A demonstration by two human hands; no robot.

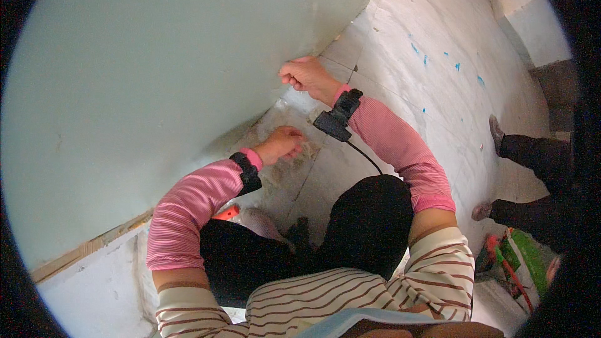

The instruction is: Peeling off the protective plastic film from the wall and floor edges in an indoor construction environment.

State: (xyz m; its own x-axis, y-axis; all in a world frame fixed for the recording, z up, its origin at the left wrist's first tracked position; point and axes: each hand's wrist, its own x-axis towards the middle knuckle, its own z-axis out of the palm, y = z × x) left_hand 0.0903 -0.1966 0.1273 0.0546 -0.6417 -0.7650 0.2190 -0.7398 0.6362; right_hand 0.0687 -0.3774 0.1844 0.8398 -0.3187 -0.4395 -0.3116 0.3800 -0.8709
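My right hand [308, 78] is closed at the foot of the pale green wall panel [156, 56], its fingers curled in against the surface. Whatever those fingers hold, if anything, is hidden. Nearer to me, my left hand [282, 144] is bent with its fingers pressed together above a whitish, crumbly patch [272, 178] on the floor. I cannot make out anything in its fingertips. A shiny pale strip [299, 99] shows on the floor between the hands. Pink striped sleeves cover both forearms, with black straps at the wrists; a black cable runs from the right one.
An orange-red handle [226, 213] lies beside my left knee. Grey-white floor tiles [419, 56] with blue scraps stretch to the right. Another person's dark-trousered legs [532, 156] are at the far right, near a green bag [526, 256] and a red-and-green long-handled thing [501, 256].
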